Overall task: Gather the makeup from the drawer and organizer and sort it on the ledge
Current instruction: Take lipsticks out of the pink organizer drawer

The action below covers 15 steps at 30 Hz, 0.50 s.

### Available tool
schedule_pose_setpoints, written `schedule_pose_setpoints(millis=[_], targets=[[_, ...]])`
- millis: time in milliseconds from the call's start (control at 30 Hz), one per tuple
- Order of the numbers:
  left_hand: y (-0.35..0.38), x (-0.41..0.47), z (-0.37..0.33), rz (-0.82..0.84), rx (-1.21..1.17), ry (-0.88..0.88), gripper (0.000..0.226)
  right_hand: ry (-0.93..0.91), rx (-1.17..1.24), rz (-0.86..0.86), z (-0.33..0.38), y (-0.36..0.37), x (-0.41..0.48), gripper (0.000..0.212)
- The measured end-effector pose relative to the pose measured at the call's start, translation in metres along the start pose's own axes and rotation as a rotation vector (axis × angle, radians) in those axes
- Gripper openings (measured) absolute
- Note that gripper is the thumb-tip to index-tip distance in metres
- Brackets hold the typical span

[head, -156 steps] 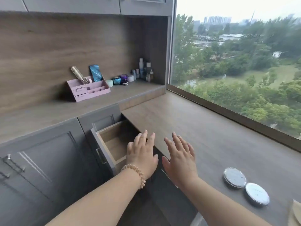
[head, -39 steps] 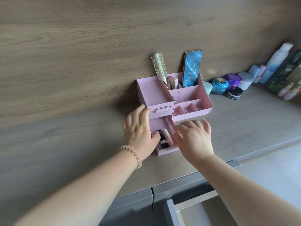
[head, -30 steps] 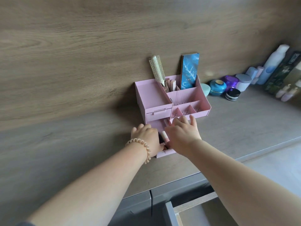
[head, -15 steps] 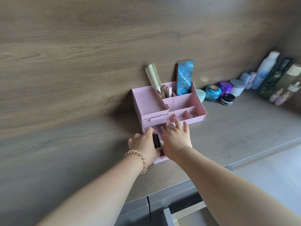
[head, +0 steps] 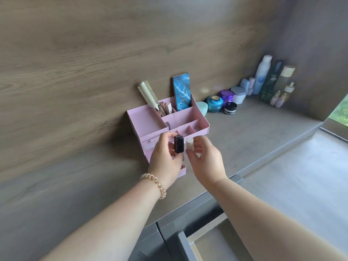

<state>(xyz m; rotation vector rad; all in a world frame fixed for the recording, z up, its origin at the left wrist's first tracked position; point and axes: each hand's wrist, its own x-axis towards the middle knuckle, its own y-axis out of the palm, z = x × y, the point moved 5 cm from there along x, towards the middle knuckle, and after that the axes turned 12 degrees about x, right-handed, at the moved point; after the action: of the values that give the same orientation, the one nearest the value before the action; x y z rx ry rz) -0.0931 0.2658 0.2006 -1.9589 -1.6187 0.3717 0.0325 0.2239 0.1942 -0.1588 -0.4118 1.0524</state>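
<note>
A pink organizer (head: 146,121) stands on the counter against the wood wall, its small lower drawer (head: 182,170) pulled out toward me. My left hand (head: 165,162) holds a black lipstick tube (head: 178,146) upright just above that drawer. My right hand (head: 206,161) pinches a pale cream tube (head: 189,145) right beside it. A round hairbrush (head: 148,96), a blue palette (head: 182,95) and several slim tubes (head: 165,108) stand in the organizer's back compartments. The drawer's inside is hidden by my hands.
Jars in mint (head: 202,108), teal (head: 214,103), purple (head: 227,96), black (head: 230,108) and grey (head: 238,95) line the counter to the right, with several bottles (head: 271,80) in the corner. A grey cabinet drawer (head: 205,242) stands open below. The lower ledge (head: 301,176) runs along the right.
Both hands have risen out of the organizer's small drawer, the left now holding the black tube and the right a pale one. The view has shifted left and down slightly.
</note>
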Motion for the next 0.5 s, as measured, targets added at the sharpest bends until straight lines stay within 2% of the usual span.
schedule_pose_setpoints(millis=[167,267,367,500], targets=[[0.067,-0.022,-0.067,0.193,-0.139,0.127,0.045,0.013,-0.016,-0.277,0.004,-0.097,-0.038,0.01],[0.123,-0.063,-0.109,0.355,-0.155,0.181,0.046,0.082,-0.117,-0.399,-0.007,-0.167,-0.079,0.029],[0.169,-0.119,-0.147,0.525,-0.11,0.291,0.048,0.166,-0.189,-0.5,-0.023,-0.232,-0.135,0.037],[0.226,-0.2,-0.193,0.772,-0.027,0.42,0.051,0.261,-0.279,-0.646,-0.041,-0.305,-0.22,0.035]])
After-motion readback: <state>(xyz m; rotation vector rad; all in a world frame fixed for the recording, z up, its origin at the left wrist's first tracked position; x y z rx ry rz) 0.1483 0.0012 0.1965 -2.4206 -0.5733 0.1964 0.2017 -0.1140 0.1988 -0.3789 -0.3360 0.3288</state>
